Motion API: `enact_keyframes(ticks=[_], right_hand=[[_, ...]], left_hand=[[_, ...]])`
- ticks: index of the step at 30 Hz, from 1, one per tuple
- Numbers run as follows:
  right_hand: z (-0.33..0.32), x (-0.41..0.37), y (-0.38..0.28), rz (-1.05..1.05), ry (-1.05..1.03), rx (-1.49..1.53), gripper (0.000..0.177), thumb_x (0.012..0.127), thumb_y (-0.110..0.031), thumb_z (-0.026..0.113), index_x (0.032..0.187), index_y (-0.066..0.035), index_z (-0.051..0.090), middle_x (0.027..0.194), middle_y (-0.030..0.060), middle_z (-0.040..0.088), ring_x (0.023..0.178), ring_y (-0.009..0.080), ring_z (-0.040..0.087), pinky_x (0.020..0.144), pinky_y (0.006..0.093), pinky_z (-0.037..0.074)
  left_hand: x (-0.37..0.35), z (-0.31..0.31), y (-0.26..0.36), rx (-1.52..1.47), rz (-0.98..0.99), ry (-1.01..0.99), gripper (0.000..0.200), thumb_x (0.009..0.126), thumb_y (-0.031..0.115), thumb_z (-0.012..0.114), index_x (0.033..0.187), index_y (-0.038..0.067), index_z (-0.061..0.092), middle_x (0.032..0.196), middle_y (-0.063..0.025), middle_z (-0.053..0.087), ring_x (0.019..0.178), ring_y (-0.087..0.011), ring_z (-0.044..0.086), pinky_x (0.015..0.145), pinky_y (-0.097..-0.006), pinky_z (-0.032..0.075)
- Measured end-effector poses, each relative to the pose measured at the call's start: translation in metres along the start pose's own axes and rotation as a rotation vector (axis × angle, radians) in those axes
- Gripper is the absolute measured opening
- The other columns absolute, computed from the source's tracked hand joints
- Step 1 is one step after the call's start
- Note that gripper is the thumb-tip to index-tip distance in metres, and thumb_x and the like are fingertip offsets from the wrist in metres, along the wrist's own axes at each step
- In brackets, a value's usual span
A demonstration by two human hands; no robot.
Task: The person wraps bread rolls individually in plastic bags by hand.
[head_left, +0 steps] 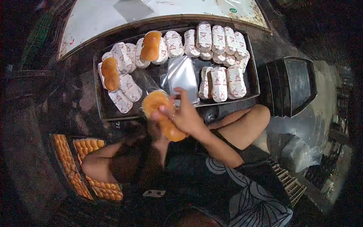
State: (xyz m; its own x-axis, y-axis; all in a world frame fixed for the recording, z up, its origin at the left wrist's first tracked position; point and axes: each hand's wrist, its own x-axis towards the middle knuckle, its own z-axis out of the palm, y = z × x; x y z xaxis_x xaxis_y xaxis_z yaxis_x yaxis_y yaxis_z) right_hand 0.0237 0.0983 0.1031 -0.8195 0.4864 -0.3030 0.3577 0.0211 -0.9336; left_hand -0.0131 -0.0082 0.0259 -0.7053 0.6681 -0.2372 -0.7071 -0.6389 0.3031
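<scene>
A golden bread bun [155, 103] with rounded lobes is held above my lap, a pleated paper liner showing along its left edge. My left hand [160, 143] supports it from below, its fingers mostly hidden by the bread. My right hand [186, 114] grips it from the right, thumb across the top and index finger raised; the fingers are partly blurred. Just beyond lies a stack of clear plastic bags [183, 77] in a black tray [147, 78]. Paper-wrapped buns [219, 85] fill much of the tray. Unwrapped tops show on one bun [110, 73] and another bun [151, 45].
A white board [102, 22] lies behind the tray. Stacked dark trays [291, 87] stand at right, with a crumpled clear plastic bag [302, 153] nearer me. Trays of unwrapped buns [107, 189] sit by my left knee. My bent legs flank the work area.
</scene>
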Motion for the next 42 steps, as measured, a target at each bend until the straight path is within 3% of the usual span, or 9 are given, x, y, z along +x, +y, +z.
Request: enact_keyframes(ticks=[8,12,14,18,22,26,36,38,42], right_hand=[[0.028,0.001,0.015,-0.165,0.064,-0.156,0.058,0.074,-0.01,0.058,0.121,0.009,0.028,0.118,0.029,0.04,0.112,0.0403,0.039,0.093,0.0387,0.034],[0.013,0.006,0.019,-0.291,0.109,-0.275,0.019,0.073,-0.006,0.057,0.09,0.003,0.058,0.084,0.0232,0.059,0.077,0.0364,0.059,0.068,0.0375,0.048],[-0.022,0.065,0.002,-0.121,0.041,-0.486,0.017,0.074,-0.013,0.055,0.083,-0.001,0.063,0.07,0.0198,0.059,0.065,0.0335,0.059,0.058,0.0402,0.046],[-0.029,0.103,-0.061,-0.759,0.315,-0.179,0.033,0.071,-0.009,0.056,0.103,-0.001,0.054,0.103,0.025,0.052,0.097,0.035,0.052,0.082,0.0377,0.042],[-0.018,0.085,0.105,-0.393,0.437,-0.861,0.06,0.071,-0.024,0.061,0.124,-0.007,0.039,0.134,0.0203,0.024,0.121,0.0437,0.023,0.098,0.0451,0.025],[-0.076,0.077,0.206,-0.271,0.2,-1.175,0.042,0.08,-0.022,0.046,0.12,-0.009,0.045,0.139,0.0151,0.015,0.126,0.0415,0.01,0.099,0.0507,0.022],[-0.091,0.045,0.149,-0.243,0.33,-0.933,0.049,0.072,-0.019,0.061,0.118,-0.009,0.045,0.133,0.0227,0.021,0.123,0.0421,0.018,0.097,0.0502,0.022],[-0.084,0.029,0.136,-0.283,0.383,-0.766,0.05,0.072,-0.019,0.061,0.117,-0.005,0.044,0.128,0.0259,0.027,0.118,0.0425,0.025,0.098,0.0484,0.022],[-0.062,0.013,0.135,-0.221,0.373,-0.659,0.049,0.072,-0.016,0.061,0.114,0.001,0.044,0.125,0.0273,0.03,0.116,0.0428,0.027,0.098,0.0456,0.024]], left_hand=[[-0.011,-0.004,-0.01,0.129,0.09,0.155,0.053,0.083,0.04,0.049,0.12,0.005,0.037,0.114,-0.0084,0.046,0.107,-0.0202,0.044,0.092,-0.0342,0.035],[-0.021,0.012,-0.005,0.192,-0.15,0.336,0.038,0.088,0.028,0.045,0.119,0.006,0.041,0.113,-0.005,0.047,0.105,-0.0173,0.045,0.091,-0.036,0.036],[-0.024,0.017,-0.011,0.375,-0.302,0.311,0.033,0.087,0.02,0.047,0.117,0.006,0.042,0.111,-0.0041,0.049,0.103,-0.0159,0.046,0.089,-0.0349,0.037],[0.061,-0.026,-0.007,1.312,-0.139,0.316,0.04,0.072,0.021,0.066,0.102,-0.001,0.05,0.095,-0.0105,0.057,0.086,-0.0192,0.053,0.076,-0.0294,0.042],[0.152,-0.129,-0.032,1.742,0.168,0.393,0.05,0.062,0.028,0.074,0.098,-0.001,0.054,0.092,-0.0184,0.058,0.086,-0.0298,0.055,0.076,-0.0366,0.042],[0.15,-0.101,-0.052,1.743,-0.166,0.267,0.048,0.061,0.028,0.07,0.093,-0.004,0.055,0.093,-0.0224,0.057,0.088,-0.0364,0.053,0.077,-0.0375,0.042],[0.114,-0.069,-0.039,1.704,0.326,0.297,0.04,0.073,0.016,0.059,0.103,-0.009,0.048,0.11,-0.0231,0.049,0.103,-0.0349,0.046,0.089,-0.0326,0.036],[0.063,-0.008,-0.031,2.318,0.875,0.061,0.049,0.071,0.017,0.063,0.108,-0.01,0.045,0.113,-0.0243,0.045,0.102,-0.0355,0.046,0.092,-0.0329,0.033],[0.04,-0.046,-0.032,2.429,0.341,-0.613,0.043,0.071,0.013,0.063,0.107,-0.006,0.048,0.106,-0.0226,0.05,0.098,-0.0353,0.049,0.087,-0.0353,0.038]])
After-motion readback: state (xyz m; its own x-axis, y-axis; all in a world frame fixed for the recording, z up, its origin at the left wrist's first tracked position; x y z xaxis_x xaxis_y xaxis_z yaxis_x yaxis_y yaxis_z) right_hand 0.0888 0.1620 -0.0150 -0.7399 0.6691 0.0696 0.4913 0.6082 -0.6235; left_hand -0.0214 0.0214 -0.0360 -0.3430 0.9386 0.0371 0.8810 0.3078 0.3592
